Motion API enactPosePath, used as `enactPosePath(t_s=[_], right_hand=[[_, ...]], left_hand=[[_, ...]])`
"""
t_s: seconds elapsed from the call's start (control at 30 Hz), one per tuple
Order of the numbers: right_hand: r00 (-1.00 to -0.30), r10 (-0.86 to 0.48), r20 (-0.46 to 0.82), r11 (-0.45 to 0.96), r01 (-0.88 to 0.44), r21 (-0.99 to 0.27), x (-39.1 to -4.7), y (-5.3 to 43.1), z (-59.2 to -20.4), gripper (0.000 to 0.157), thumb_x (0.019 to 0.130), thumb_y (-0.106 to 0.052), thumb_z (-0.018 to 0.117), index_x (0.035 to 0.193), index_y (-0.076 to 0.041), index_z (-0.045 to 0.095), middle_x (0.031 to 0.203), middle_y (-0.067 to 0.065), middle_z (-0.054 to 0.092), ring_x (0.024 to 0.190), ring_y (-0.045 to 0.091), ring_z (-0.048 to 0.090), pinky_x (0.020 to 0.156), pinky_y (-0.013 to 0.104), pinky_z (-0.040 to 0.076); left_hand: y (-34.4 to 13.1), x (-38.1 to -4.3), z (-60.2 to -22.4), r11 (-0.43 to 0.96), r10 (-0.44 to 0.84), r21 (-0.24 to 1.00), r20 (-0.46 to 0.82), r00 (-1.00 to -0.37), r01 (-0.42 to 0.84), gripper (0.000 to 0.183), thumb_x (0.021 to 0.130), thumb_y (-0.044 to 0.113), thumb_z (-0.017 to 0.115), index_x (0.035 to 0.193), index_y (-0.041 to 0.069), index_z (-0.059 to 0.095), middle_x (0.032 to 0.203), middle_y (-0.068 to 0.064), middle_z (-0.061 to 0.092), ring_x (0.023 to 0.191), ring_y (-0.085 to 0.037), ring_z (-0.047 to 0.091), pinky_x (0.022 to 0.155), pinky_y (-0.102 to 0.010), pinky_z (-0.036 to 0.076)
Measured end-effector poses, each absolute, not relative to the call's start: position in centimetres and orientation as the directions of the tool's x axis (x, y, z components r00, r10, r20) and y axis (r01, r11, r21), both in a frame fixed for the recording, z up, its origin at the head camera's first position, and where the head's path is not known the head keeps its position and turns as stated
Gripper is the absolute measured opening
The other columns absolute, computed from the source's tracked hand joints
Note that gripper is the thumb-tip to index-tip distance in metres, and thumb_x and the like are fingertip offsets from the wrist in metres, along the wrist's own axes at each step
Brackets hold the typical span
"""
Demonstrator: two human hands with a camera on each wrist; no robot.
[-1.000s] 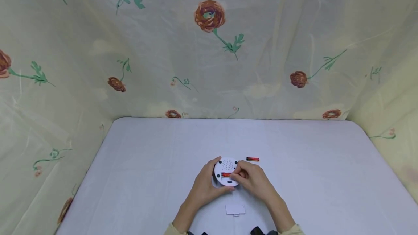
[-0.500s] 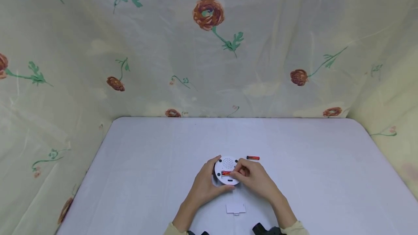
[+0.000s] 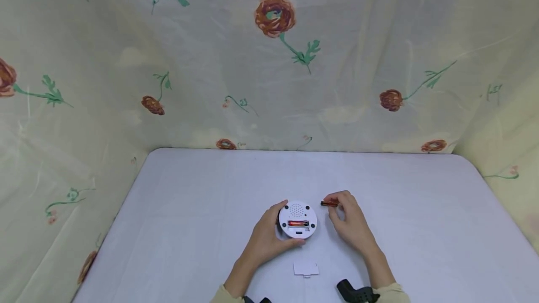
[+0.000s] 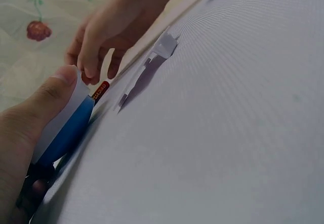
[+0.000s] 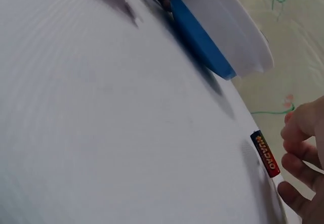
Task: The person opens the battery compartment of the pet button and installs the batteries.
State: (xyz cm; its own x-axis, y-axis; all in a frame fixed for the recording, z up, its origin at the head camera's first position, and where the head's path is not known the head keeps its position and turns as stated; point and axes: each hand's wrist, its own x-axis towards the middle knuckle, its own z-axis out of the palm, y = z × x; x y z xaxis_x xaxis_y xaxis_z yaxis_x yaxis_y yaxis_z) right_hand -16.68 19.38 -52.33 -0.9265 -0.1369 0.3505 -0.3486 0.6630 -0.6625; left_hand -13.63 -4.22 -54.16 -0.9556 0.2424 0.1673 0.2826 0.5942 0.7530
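Observation:
My left hand (image 3: 269,235) grips the rim of a round white device (image 3: 296,210), thumb at the near side and fingers at the far side. Its underside faces up, showing speaker holes, dark feet and an uncovered battery slot with one red battery (image 3: 298,224) in it. The left wrist view shows the device's blue side (image 4: 71,133). My right hand (image 3: 350,219) reaches over a second battery (image 3: 328,204) right of the device. In the right wrist view this red and black battery (image 5: 265,154) lies by the parted fingertips (image 5: 288,191), not enclosed by them.
A small white battery cover (image 3: 306,268) lies on the white table (image 3: 202,200) in front of the device. Dark wrist gear (image 3: 358,292) sits by the right sleeve. Flowered cloth (image 3: 328,83) hangs behind and at the sides of the table.
My right hand has left the battery slot and moved right to the loose battery, uncovering the whole slot. My left hand keeps its grip on the device.

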Motion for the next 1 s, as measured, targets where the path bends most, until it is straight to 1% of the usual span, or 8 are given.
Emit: enactPosePath(t_s=[0.1,0.17,0.27,0.33,0.43,0.67,0.87,1.0], right_hand=[[-0.923,-0.132,0.361,0.668,-0.352,-0.656,-16.8,19.5,-52.7,0.03,0.08,0.003,0.06,0.108,-0.009,0.063,0.108,0.007,0.057,0.105,0.022,0.048,0.089,0.035,0.036],[-0.927,-0.135,0.349,0.676,-0.344,-0.651,-16.8,19.6,-52.9,0.033,0.08,0.003,0.06,0.111,-0.008,0.063,0.111,0.011,0.056,0.109,0.028,0.047,0.091,0.042,0.034],[-0.941,-0.138,0.31,0.701,-0.314,-0.64,-16.8,19.6,-53.1,0.035,0.082,-0.001,0.061,0.116,-0.009,0.062,0.114,0.012,0.056,0.111,0.031,0.047,0.092,0.049,0.034],[-0.942,-0.144,0.302,0.715,-0.31,-0.626,-16.8,19.6,-53.2,0.035,0.083,-0.003,0.063,0.117,-0.009,0.063,0.114,0.012,0.057,0.111,0.032,0.047,0.092,0.051,0.034],[-0.933,-0.155,0.325,0.726,-0.331,-0.603,-16.9,19.7,-53.3,0.032,0.083,-0.005,0.065,0.115,-0.007,0.065,0.111,0.012,0.058,0.109,0.032,0.048,0.091,0.051,0.035],[-0.908,-0.172,0.383,0.742,-0.375,-0.556,-17.0,19.7,-53.5,0.029,0.081,-0.002,0.068,0.11,-0.005,0.068,0.106,0.011,0.06,0.104,0.03,0.05,0.087,0.049,0.037],[-0.933,-0.149,0.328,0.752,-0.322,-0.574,-17.0,19.7,-53.6,0.027,0.084,-0.004,0.067,0.111,-0.007,0.069,0.108,0.011,0.061,0.105,0.03,0.051,0.088,0.049,0.039],[-0.939,-0.14,0.313,0.751,-0.306,-0.585,-17.1,19.6,-53.6,0.025,0.084,-0.006,0.068,0.108,-0.008,0.07,0.105,0.009,0.062,0.103,0.027,0.051,0.086,0.046,0.041]], left_hand=[[-4.2,-13.6,-54.2,0.592,0.241,0.755,0.168,-0.956,0.282,0.101,0.062,0.063,0.077,0.145,0.022,0.034,0.142,0.003,0.047,0.13,-0.014,0.045,0.106,-0.038,0.04],[-4.2,-13.6,-54.2,0.593,0.239,0.755,0.168,-0.956,0.28,0.101,0.063,0.064,0.076,0.145,0.022,0.034,0.142,0.003,0.047,0.13,-0.014,0.045,0.105,-0.038,0.04],[-4.2,-13.6,-54.2,0.593,0.238,0.756,0.165,-0.957,0.278,0.101,0.063,0.064,0.076,0.145,0.023,0.034,0.143,0.004,0.046,0.131,-0.014,0.045,0.106,-0.038,0.04],[-4.2,-13.6,-54.1,0.596,0.237,0.754,0.162,-0.958,0.275,0.101,0.063,0.064,0.076,0.145,0.023,0.034,0.143,0.004,0.046,0.131,-0.014,0.044,0.106,-0.038,0.04],[-4.2,-13.6,-54.1,0.602,0.238,0.752,0.154,-0.959,0.27,0.101,0.063,0.065,0.075,0.145,0.023,0.034,0.143,0.003,0.046,0.131,-0.015,0.044,0.106,-0.039,0.04],[-4.1,-13.7,-54.0,0.609,0.235,0.747,0.152,-0.96,0.267,0.101,0.063,0.065,0.075,0.145,0.023,0.034,0.143,0.003,0.046,0.131,-0.015,0.045,0.106,-0.039,0.04],[-4.1,-13.6,-54.1,0.611,0.232,0.745,0.153,-0.961,0.267,0.101,0.063,0.064,0.076,0.145,0.023,0.034,0.143,0.003,0.046,0.131,-0.014,0.045,0.105,-0.039,0.04],[-4.1,-13.6,-54.1,0.609,0.23,0.749,0.151,-0.961,0.263,0.101,0.063,0.064,0.075,0.145,0.024,0.033,0.144,0.004,0.045,0.132,-0.015,0.044,0.106,-0.039,0.04]])
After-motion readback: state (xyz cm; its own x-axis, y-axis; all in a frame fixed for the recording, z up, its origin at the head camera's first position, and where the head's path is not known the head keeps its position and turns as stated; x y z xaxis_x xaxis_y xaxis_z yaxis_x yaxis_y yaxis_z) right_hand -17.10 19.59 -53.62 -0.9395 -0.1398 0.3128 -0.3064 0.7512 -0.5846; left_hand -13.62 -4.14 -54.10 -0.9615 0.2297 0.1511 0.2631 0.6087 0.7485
